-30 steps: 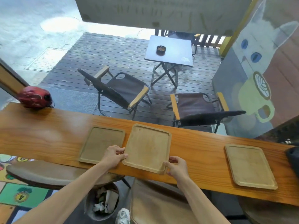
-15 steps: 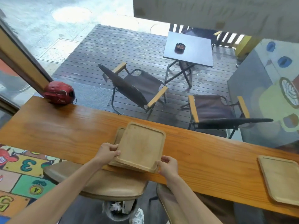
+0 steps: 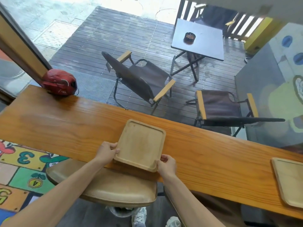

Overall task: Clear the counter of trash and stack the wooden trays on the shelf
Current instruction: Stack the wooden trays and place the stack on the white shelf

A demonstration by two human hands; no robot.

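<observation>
Nearest the camera, two bare forearms reach forward over a tan padded stool seat (image 3: 105, 185) that sits below the near edge of the tabletop (image 3: 205, 158). White sneakers (image 3: 139, 217) show at the bottom of the view.

The left hand (image 3: 106, 152) is closed on the left near corner of the top wooden tray (image 3: 141, 144), fingers curled over its rim. The right hand (image 3: 167, 165) is closed on the right near corner of the same tray, thumb on the rim. This tray rests on a lower wooden tray (image 3: 120, 163), of which only a thin edge shows under the near left side. The stack sits at the near edge of the tabletop, slightly overhanging it.

A third wooden tray (image 3: 288, 181) lies flat on the tabletop at the far right, well apart from the stack and cut off by the frame edge.

At the far left corner of the tabletop stands a red helmet (image 3: 59, 82).

Beyond the tabletop, on a dark slatted deck, stand two folding chairs (image 3: 141, 79) and a square folding table (image 3: 200, 38) carrying a round ashtray (image 3: 190, 36).
</observation>
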